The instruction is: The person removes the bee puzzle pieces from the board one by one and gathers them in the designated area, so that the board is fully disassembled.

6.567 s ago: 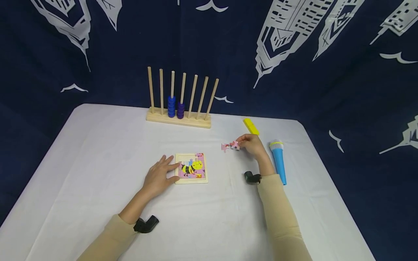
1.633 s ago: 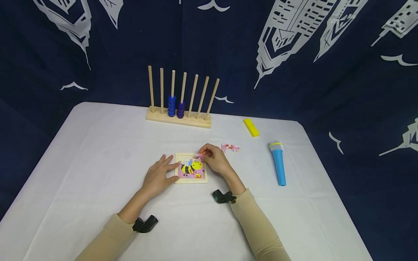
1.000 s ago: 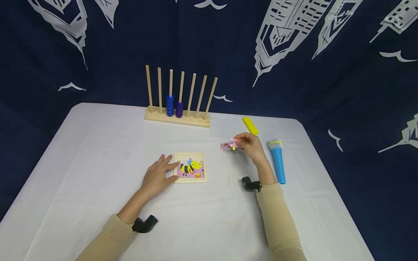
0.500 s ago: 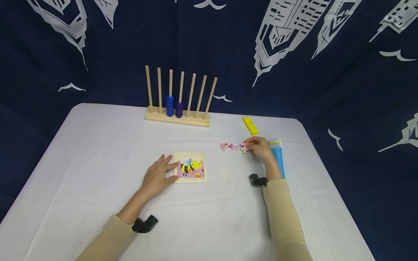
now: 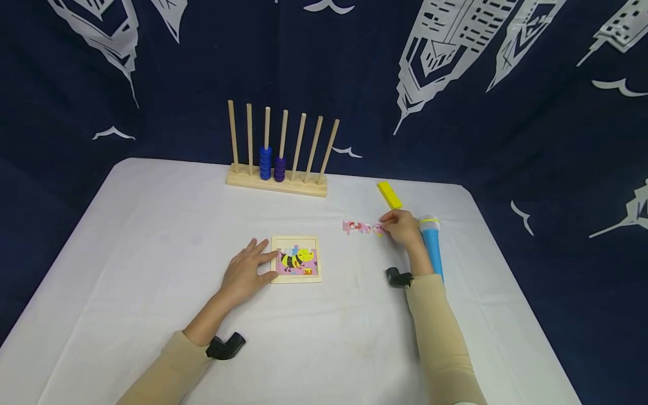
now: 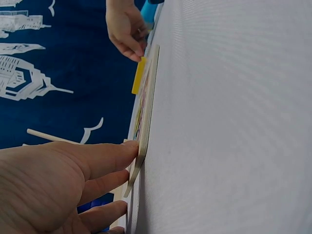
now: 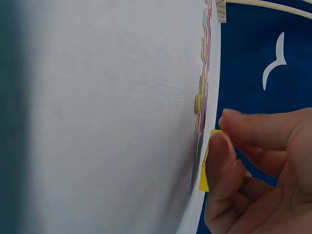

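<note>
In the head view my left hand (image 5: 243,274) lies at the left side of a wooden bee jigsaw puzzle (image 5: 296,279), its forefinger and thumb extended against the frame. Bee pieces fill the lower part of the puzzle; along the top, bare wood shows. To the right, pink puzzle pieces (image 5: 359,227) form a short row on the cloth. My right hand (image 5: 402,228) is at the right end of that row. The right wrist view has the thumb and forefinger (image 7: 243,127) slightly apart, nothing between them, with the edge-on pieces (image 7: 202,105) just beyond.
A wooden peg abacus (image 5: 275,185) with blue and purple beads stands at the back. Behind the right hand lies a yellow block (image 5: 389,195). A blue toy microphone (image 5: 432,247) lies by the right wrist, partly covered by the arm.
My right hand took a pink piece from the puzzle's top right corner, carried it right, laid it at the row's right end and let go. The left hand has stayed put.
</note>
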Tool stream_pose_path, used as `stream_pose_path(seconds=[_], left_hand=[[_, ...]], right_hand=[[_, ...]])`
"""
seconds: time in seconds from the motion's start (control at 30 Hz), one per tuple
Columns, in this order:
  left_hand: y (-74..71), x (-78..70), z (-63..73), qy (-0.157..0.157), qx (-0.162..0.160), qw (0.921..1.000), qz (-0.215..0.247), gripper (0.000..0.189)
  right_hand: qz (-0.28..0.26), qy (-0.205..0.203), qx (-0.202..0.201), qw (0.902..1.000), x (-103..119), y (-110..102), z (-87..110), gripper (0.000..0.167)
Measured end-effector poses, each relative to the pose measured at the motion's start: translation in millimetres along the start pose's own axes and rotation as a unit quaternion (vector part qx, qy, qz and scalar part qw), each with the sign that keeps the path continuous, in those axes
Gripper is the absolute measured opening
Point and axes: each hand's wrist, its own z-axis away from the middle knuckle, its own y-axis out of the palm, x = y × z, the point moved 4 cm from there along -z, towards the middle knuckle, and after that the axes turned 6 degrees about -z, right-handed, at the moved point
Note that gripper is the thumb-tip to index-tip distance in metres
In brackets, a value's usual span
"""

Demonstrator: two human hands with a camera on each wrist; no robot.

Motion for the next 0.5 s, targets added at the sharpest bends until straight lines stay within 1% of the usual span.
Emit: stream_pose_path(seconds=[0.13,0.3,0.4,0.5], left_hand=[[0.2,0.3,-0.2,0.0,0.002,1.0,-0.003,0.051],[0.0,-0.1,0.0,0.0,0.001,1.0,-0.002,0.051],[-0.3,-0.3,0.1,-0.001,0.0,1.0,-0.001,0.051],[-0.5,-0.1,0.1,-0.001,-0.001,1.0,-0.001,0.051]], right_hand=[[-0.016,0.004,-0.009,0.9998,4,-1,3.2,0.018],[-0.051,-0.002,-0.024,0.9984,12,-1,9.9,0.021],[-0.095,-0.006,-0.031,0.995,20,1,17.4,0.024],[-0.154,-0.021,-0.034,0.9872,30,7,27.3,0.026]])
